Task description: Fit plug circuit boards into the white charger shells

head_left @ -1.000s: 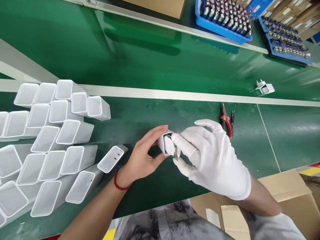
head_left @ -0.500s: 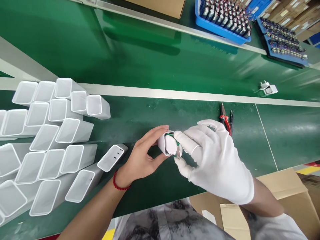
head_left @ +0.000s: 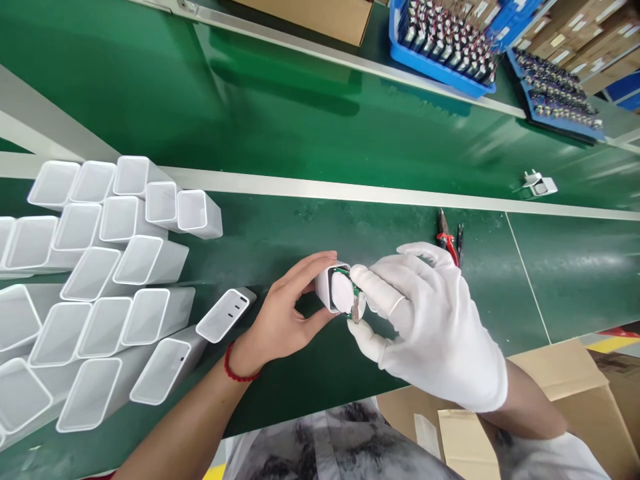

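Bare, with a red cord at the wrist, my left hand (head_left: 287,313) is closed round a small white plastic housing (head_left: 324,288), thumb below and fingers above. At the housing's open right end sits a green circuit board (head_left: 357,293) with a round white pad facing up. My right hand (head_left: 415,313), in a white glove, pinches the board's outer edge between thumb and forefinger. Part of the board is inside the housing or hidden by it. Left of my left hand, a white case with slots (head_left: 223,317) lies on the green bench.
Several open white cases (head_left: 150,317) stand in rows at the left. Red-handled pliers (head_left: 447,237) and black tweezers (head_left: 460,243) lie beyond my right hand. A plug adapter (head_left: 539,185) sits farther back. Blue trays (head_left: 440,70) of parts fill the shelf; a cardboard box (head_left: 560,373) stands at lower right.
The grip of both hands is nearly the same. The board appears tilted slightly, with its outer edge a little farther from the housing. The view has shifted slightly.
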Tool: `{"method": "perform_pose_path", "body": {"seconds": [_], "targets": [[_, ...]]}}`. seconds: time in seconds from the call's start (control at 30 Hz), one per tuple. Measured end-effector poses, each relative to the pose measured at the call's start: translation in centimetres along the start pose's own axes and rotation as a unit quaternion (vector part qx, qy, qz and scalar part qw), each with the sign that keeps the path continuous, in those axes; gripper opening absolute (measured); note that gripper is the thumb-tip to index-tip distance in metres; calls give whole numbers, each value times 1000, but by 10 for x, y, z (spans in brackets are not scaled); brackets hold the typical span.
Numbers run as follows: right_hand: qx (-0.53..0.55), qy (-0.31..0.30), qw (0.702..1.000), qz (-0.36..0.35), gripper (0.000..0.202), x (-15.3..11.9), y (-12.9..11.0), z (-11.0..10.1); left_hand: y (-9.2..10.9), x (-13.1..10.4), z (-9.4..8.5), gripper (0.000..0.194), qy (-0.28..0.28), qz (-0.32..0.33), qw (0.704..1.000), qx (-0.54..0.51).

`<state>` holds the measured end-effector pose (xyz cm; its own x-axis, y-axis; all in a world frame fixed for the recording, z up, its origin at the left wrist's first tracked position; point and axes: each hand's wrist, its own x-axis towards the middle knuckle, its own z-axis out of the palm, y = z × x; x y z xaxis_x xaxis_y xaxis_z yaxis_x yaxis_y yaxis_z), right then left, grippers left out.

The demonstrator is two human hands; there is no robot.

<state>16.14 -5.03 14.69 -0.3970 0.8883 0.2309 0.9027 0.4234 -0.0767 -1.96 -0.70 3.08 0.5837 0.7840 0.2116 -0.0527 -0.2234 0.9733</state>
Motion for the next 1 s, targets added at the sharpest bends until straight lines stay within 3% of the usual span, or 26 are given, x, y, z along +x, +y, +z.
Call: {"method": "perform_pose_path", "body": {"seconds": [0.4, 0.8, 1.0], "targets": [[12, -32, 999, 2, 22, 3, 3, 4, -2, 1, 0, 62, -1, 6, 1000, 1], [-59, -67, 996, -4, 20, 3, -5, 2, 0, 2, -1, 62, -13, 23, 999, 32], [-7, -48, 999, 1, 19, 4, -2, -1, -1, 2, -2, 63, -22, 11, 1000, 6]]}}
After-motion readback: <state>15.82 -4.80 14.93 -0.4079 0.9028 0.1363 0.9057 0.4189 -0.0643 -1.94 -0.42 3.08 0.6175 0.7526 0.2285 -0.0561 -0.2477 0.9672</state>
